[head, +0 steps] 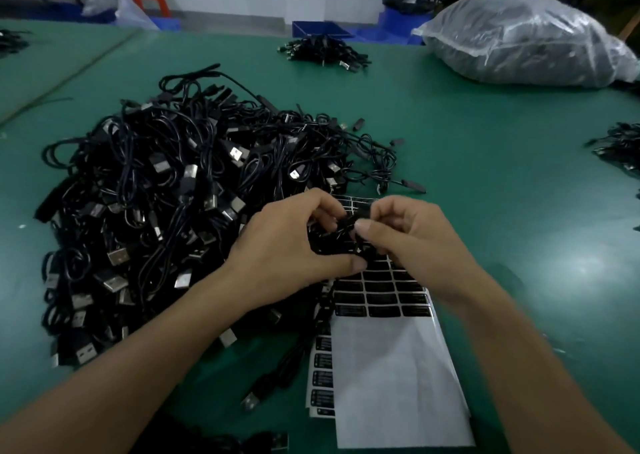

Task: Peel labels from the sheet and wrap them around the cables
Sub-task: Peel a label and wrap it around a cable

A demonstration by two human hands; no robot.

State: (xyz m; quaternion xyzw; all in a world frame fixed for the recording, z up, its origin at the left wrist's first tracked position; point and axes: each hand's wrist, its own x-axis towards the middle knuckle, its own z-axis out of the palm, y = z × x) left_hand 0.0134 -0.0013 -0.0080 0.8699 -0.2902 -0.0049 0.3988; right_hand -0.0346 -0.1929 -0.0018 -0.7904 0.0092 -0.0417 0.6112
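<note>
- Left hand (294, 242): forearm enters from the lower left edge, back of the hand up. Fingers are curled over a small black cable (341, 232), and the thumb is stretched along its near side.
- Right hand (408, 235): forearm enters from the lower right. Fingers are curled, and the thumb tip pinches the same cable from the right. The two hands nearly meet.
- Cable: coiled and gripped between both hands, raised just above the sheet. Whether a label is on it cannot be told.
- Label sheet (391, 291): flat on the table (502, 176), directly under the hands. It has rows of black labels at its far part and bare white backing nearer.
- Second sheet (322, 377): partly tucked under the first, with its left edge showing.
- Cable pile (166, 211): large black heap left of the sheet.
- Plastic bag (519, 38): far right of the table, filled.
</note>
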